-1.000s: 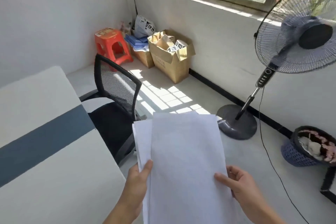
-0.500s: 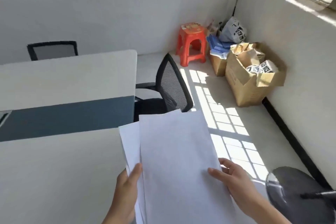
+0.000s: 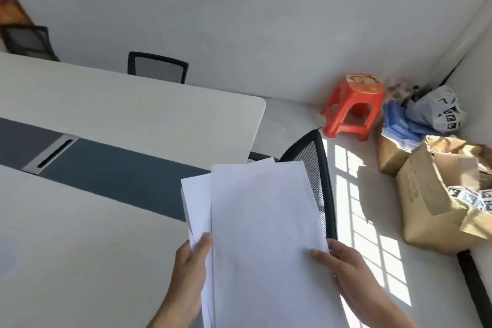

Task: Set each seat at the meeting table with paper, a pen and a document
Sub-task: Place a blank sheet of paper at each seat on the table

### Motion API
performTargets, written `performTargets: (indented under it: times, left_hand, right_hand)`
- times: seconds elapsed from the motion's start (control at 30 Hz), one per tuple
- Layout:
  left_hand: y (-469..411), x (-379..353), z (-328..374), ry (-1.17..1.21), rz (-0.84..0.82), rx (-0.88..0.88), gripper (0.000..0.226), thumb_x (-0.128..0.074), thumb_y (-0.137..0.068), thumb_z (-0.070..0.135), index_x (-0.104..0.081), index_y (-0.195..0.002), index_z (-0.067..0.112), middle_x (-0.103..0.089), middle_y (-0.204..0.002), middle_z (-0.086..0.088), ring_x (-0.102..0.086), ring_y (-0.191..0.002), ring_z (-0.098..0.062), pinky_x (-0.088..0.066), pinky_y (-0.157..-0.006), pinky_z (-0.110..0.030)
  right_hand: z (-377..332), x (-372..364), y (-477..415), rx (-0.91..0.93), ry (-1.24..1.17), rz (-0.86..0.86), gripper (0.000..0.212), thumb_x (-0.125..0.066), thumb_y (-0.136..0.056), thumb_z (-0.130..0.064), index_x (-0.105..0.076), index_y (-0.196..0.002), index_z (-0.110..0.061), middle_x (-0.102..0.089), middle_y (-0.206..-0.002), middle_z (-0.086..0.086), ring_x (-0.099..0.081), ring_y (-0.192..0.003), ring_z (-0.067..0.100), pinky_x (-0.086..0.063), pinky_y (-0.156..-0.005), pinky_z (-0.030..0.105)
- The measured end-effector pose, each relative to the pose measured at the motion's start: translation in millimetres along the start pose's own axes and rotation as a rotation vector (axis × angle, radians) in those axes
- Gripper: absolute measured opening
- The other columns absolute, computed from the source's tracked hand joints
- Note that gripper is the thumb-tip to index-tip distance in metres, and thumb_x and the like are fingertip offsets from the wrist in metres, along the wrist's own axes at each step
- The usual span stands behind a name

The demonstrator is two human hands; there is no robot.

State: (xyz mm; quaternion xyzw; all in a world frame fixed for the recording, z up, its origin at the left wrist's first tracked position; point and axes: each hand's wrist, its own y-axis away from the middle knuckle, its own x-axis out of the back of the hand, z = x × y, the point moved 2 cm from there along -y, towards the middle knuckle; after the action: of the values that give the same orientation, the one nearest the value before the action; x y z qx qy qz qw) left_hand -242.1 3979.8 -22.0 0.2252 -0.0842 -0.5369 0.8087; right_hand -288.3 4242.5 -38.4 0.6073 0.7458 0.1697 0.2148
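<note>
Beside the pale meeting table (image 3: pixel 87 253), the left hand (image 3: pixel 189 273) pinches fanned white paper sheets (image 3: pixel 266 231). The right hand (image 3: pixel 352 275) grips the top one, probably to separate it.

A red plastic stool (image 3: pixel 354 104) is being kept on the floor (image 3: pixel 372 194) near the corner. A blue stack (image 3: pixel 399 126) is being borne by a small cardboard box (image 3: pixel 390 161), flanked by a white bag (image 3: pixel 439 110) and a larger open cardboard box (image 3: pixel 431 205).
</note>
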Motion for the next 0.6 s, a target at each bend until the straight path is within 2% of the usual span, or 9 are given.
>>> performTargets:
  times: [0.1, 0.17, 0.23, 0.3, 0.33, 0.37, 0.43, 0.5, 0.6]
  left_hand:
    - [-22, 2, 7, 0.036, 0.123, -0.002, 0.020, -0.046, -0.099, 0.027, -0.065, -0.104, 0.024, -0.074, -0.097, 0.015, -0.064, -0.100, 0.002, -0.040, -0.086, -0.023]
    - [-35, -3, 9, 0.056, 0.204, -0.015, 0.016, -0.049, -0.098, 0.029, -0.064, -0.103, 0.024, -0.068, -0.104, 0.016, -0.057, -0.109, -0.005, -0.033, -0.101, -0.030]
    - [-45, -10, 12, 0.120, 0.308, -0.017, 0.015, -0.051, -0.097, 0.029, -0.056, -0.110, 0.022, -0.059, -0.108, 0.018, -0.047, -0.114, -0.007, -0.026, -0.109, -0.033]
    - [-58, -20, 4, 0.159, 0.418, 0.002, 0.040, -0.053, -0.096, 0.032, -0.048, -0.131, 0.014, -0.051, -0.127, 0.011, -0.039, -0.130, -0.013, -0.022, -0.113, -0.036]
    - [-64, -26, -2, 0.177, 0.492, 0.025, 0.045, -0.054, -0.095, 0.033, -0.047, -0.133, 0.011, -0.051, -0.132, 0.008, -0.037, -0.134, -0.015, -0.022, -0.113, -0.036]
    - [-67, -35, -2, 0.187, 0.579, 0.039, 0.042, -0.056, -0.094, 0.032, -0.050, -0.130, 0.009, -0.053, -0.129, 0.006, -0.039, -0.134, -0.017, -0.024, -0.112, -0.037]
    - [-74, -52, 0, 0.236, 0.719, 0.033, 0.021, -0.057, -0.094, 0.022, -0.051, -0.113, 0.016, -0.055, -0.111, 0.006, -0.043, -0.123, -0.016, -0.027, -0.108, -0.035]
    - [-78, -70, 3, 0.316, 0.814, 0.017, 0.020, -0.057, -0.094, 0.016, -0.047, -0.112, 0.020, -0.054, -0.111, 0.005, -0.044, -0.114, -0.012, -0.028, -0.104, -0.032]
    - [-80, -84, 1, 0.349, 0.919, 0.068, 0.018, -0.054, -0.095, 0.016, -0.059, -0.113, 0.014, -0.067, -0.108, -0.001, -0.061, -0.103, -0.020, -0.041, -0.094, -0.034]
  right_hand:
    - [-15, -4, -43, -0.048, 0.055, -0.076, 0.049, -0.082, -0.063, -0.023, -0.069, -0.098, 0.008, -0.071, -0.099, 0.032, -0.068, -0.092, 0.051, -0.055, -0.082, 0.059]
    - [-29, -4, -76, -0.065, 0.128, -0.133, 0.041, -0.078, -0.064, -0.023, -0.072, -0.093, 0.005, -0.073, -0.094, 0.029, -0.072, -0.084, 0.045, -0.060, -0.067, 0.046]
    - [-44, -5, -113, -0.066, 0.205, -0.199, 0.036, -0.076, -0.066, -0.024, -0.073, -0.089, 0.003, -0.075, -0.089, 0.025, -0.072, -0.078, 0.039, -0.058, -0.067, 0.043]
    - [-58, -4, -154, -0.047, 0.290, -0.263, 0.035, -0.076, -0.068, -0.025, -0.071, -0.086, 0.004, -0.075, -0.083, 0.020, -0.070, -0.070, 0.033, -0.055, -0.067, 0.043]
    - [-64, -3, -172, -0.037, 0.345, -0.293, 0.030, -0.077, -0.071, -0.024, -0.070, -0.083, 0.003, -0.073, -0.076, 0.015, -0.067, -0.065, 0.028, -0.053, -0.062, 0.038]
    - [-70, -2, -189, -0.025, 0.394, -0.328, 0.023, -0.077, -0.077, -0.020, -0.070, -0.080, 0.001, -0.070, -0.069, 0.010, -0.064, -0.060, 0.022, -0.050, -0.057, 0.032]
    - [-84, -2, -223, -0.014, 0.486, -0.425, 0.013, -0.072, -0.086, -0.011, -0.070, -0.076, -0.002, -0.068, -0.062, 0.004, -0.061, -0.055, 0.015, -0.047, -0.052, 0.026]
    - [-96, -8, -258, -0.013, 0.590, -0.515, 0.012, -0.068, -0.088, -0.009, -0.070, -0.080, -0.001, -0.072, -0.069, 0.009, -0.064, -0.060, 0.017, -0.051, -0.055, 0.029]
    - [-108, -25, -310, 0.023, 0.708, -0.560, 0.015, -0.067, -0.088, -0.009, -0.068, -0.084, 0.006, -0.069, -0.072, 0.018, -0.063, -0.063, 0.023, -0.052, -0.061, 0.035]
